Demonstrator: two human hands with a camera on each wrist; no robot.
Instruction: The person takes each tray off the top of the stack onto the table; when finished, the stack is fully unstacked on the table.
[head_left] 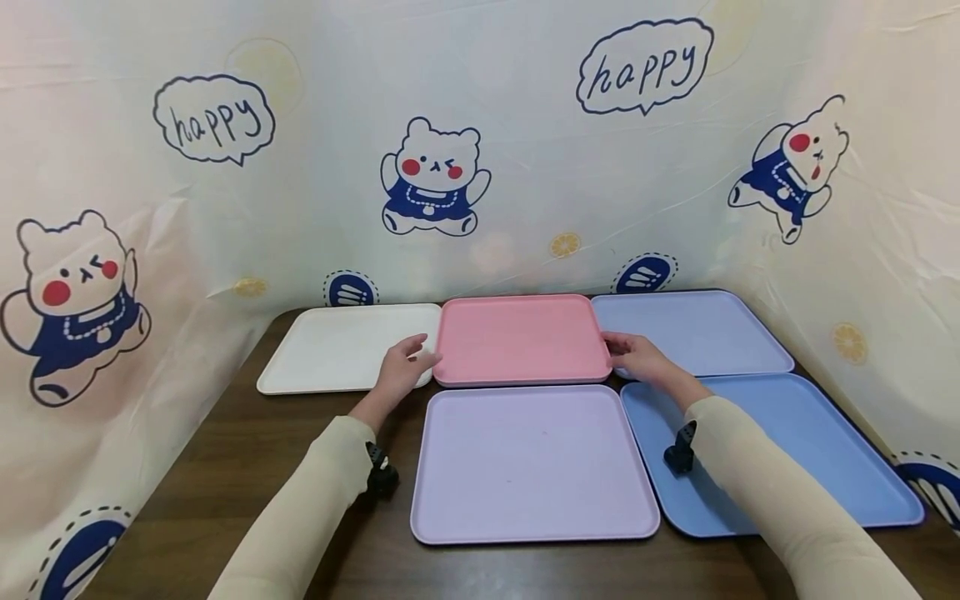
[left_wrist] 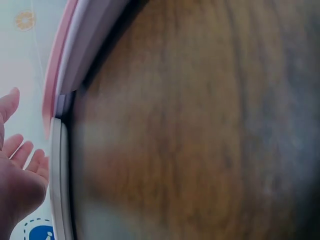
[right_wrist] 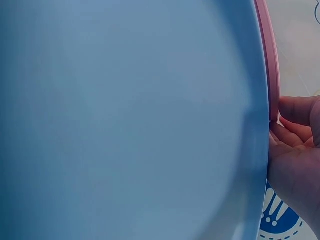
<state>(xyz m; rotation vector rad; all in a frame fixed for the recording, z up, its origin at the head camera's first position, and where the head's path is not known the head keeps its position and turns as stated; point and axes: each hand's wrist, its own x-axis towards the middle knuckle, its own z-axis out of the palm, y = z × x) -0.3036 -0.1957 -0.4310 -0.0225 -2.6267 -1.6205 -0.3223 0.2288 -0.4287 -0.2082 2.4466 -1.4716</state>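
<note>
A pink tray (head_left: 523, 340) lies in the middle of the back row, between a white tray (head_left: 337, 346) and a periwinkle tray (head_left: 686, 333). Over the white tray's right end is my left hand (head_left: 405, 365), its fingertips near the pink tray's left edge. In the left wrist view the thumb and fingers of this hand (left_wrist: 20, 170) are spread, holding nothing. At the pink tray's right edge, my right hand (head_left: 637, 357) pinches the rim; the right wrist view shows its thumb against the pink rim (right_wrist: 272, 75) and its fingers below, partly hidden.
A lavender tray (head_left: 534, 467) lies in front of the pink one. To its right is a blue tray (head_left: 795, 458), beneath my right forearm. Brown wooden table (head_left: 202, 467) shows at left and in front. A printed curtain (head_left: 525, 167) encloses the back and sides.
</note>
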